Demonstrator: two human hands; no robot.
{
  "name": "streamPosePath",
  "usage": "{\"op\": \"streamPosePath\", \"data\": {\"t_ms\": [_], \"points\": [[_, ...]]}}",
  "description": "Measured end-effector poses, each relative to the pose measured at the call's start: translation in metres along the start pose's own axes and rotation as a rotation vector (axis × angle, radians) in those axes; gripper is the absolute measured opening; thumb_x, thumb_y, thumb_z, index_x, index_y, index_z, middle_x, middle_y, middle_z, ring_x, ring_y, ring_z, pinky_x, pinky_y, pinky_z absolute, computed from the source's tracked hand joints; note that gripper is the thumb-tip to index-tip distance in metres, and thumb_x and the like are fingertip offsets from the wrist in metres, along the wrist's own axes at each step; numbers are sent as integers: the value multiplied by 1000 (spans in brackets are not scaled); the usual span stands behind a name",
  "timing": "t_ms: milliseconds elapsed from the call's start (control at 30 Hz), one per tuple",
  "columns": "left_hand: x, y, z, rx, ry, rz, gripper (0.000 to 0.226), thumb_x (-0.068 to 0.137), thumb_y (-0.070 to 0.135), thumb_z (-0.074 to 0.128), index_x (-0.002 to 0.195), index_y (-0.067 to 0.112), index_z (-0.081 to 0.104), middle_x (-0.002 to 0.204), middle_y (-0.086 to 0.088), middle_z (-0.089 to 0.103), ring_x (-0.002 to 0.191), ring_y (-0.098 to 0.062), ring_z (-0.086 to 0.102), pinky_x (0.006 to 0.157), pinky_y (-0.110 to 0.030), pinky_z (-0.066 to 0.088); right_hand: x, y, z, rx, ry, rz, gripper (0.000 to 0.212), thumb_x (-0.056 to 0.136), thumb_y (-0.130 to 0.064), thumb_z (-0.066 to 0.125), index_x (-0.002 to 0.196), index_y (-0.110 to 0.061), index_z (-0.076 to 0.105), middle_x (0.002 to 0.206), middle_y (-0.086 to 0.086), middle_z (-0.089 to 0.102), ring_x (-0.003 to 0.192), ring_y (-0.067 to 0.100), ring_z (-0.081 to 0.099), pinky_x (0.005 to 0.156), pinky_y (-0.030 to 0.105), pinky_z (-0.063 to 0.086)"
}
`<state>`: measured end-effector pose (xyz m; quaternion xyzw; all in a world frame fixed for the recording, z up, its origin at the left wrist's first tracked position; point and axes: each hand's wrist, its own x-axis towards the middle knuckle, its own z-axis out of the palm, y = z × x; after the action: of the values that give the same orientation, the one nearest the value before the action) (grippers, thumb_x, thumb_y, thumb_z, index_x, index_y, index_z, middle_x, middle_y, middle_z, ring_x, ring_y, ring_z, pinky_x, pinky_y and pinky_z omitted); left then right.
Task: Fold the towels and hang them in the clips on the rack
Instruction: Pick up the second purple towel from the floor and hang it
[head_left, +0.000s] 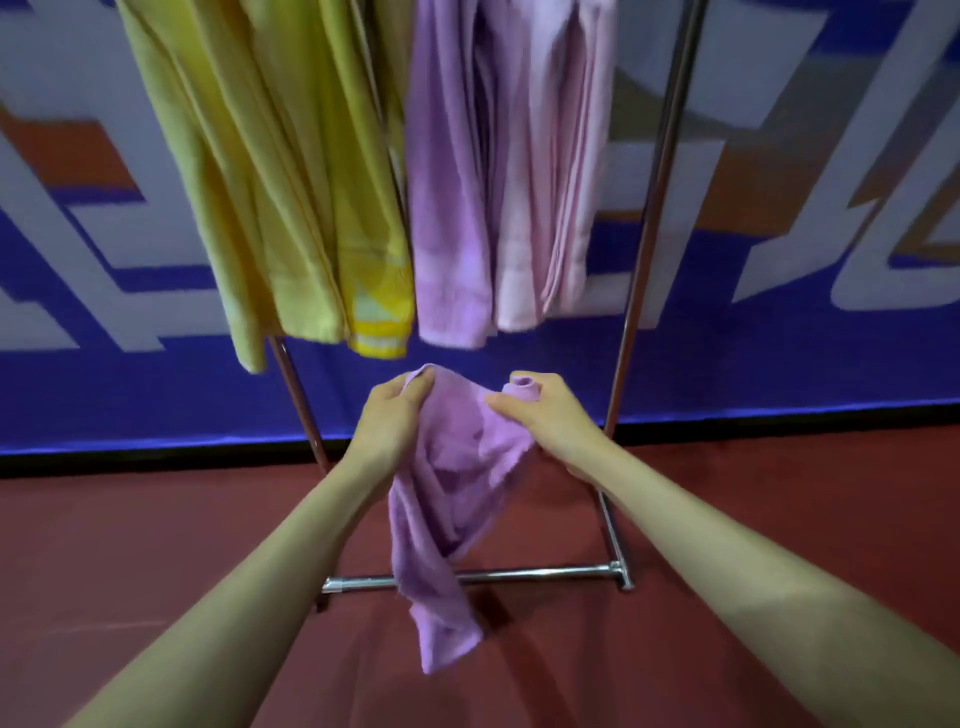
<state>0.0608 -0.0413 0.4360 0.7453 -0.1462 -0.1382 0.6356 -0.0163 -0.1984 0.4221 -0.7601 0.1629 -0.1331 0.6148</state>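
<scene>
Left hand (396, 415): fingers curled, pinching the upper left corner of a small purple towel (449, 509). Right hand (540, 410): closed in a fist round the towel's other top corner, a short tuft of cloth sticking up out of the fist. Hands near each other, level, in front of the rack. Towel sags between them and hangs crumpled, its lower end dangling past the rack's bottom crossbar (545, 573), clear of the floor as far as can be told.

Behind and above: chrome garment rack (644, 249) with two slanted uprights. Hanging from its top, out of view: yellow-green towels (249, 171) on the left, one with a bright yellow striped hem; just beside them a purple towel (452, 208), then a pale pink towel (550, 197). Clips not visible.

Floor: dark red (156, 545). Back wall: blue banner (156, 405) with grey and orange shapes.
</scene>
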Motion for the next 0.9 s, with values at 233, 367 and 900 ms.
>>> {"op": "streamPosePath", "data": {"t_ms": [233, 367, 900], "points": [[-17, 220, -31, -82, -22, 30, 22, 96, 22, 52, 79, 13, 62, 66, -1, 64, 62, -8, 57, 56, -18, 45, -11, -228, -60, -44, -3, -90, 31, 81, -11, 72, 69, -27, 48, 62, -9, 50, 54, -2, 45, 58, 19, 40], [-41, 380, -65, -8, -9, 116, 19, 94, 33, 53, 85, 18, 60, 76, -8, 55, 73, -17, 52, 64, -27, 39, -24, -396, -107, -78, 31, -175, 13, 84, -9, 68, 76, -14, 59, 72, 3, 59, 66, 10, 54, 63, 25, 43], [-92, 664, -167, 318, -290, 404, 36, 95, 6, 41, 82, 22, 70, 82, -7, 57, 73, -21, 44, 57, -25, 32, -75, -698, -180, -256, 205, -443, 28, 79, -19, 67, 55, -20, 51, 59, -6, 52, 58, 12, 50, 57, 24, 41]]}}
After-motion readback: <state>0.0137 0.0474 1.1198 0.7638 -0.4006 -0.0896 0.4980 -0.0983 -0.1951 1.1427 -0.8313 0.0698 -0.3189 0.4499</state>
